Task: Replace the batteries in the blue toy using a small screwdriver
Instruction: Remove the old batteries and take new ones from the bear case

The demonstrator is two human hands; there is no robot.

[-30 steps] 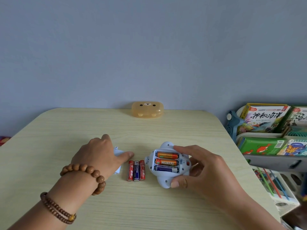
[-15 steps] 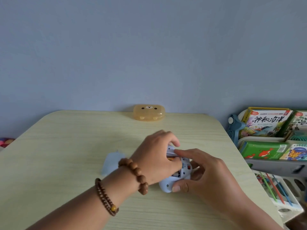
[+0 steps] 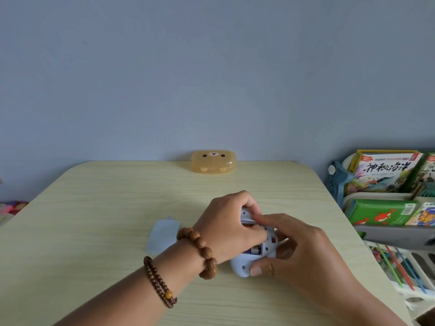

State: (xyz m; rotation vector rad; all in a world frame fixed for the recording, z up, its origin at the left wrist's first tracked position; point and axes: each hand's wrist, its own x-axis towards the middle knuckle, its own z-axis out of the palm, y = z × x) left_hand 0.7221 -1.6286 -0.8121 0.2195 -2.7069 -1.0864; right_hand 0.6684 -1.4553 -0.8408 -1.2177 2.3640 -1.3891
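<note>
While your right hand [image 3: 303,250] grips the blue toy [image 3: 244,264] steady near the table's [image 3: 94,208] right edge, your left hand's [image 3: 226,229] fingers curl into its open battery bay; their grip is hidden

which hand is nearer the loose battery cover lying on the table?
Left. The left hand is at the toy, its wrist beside the battery cover; the right hand holds the toy's far side.

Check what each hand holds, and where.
The right hand grips the blue toy by its near and right edges. The left hand has its fingers in the open battery bay; whether it holds anything cannot be told.
</note>
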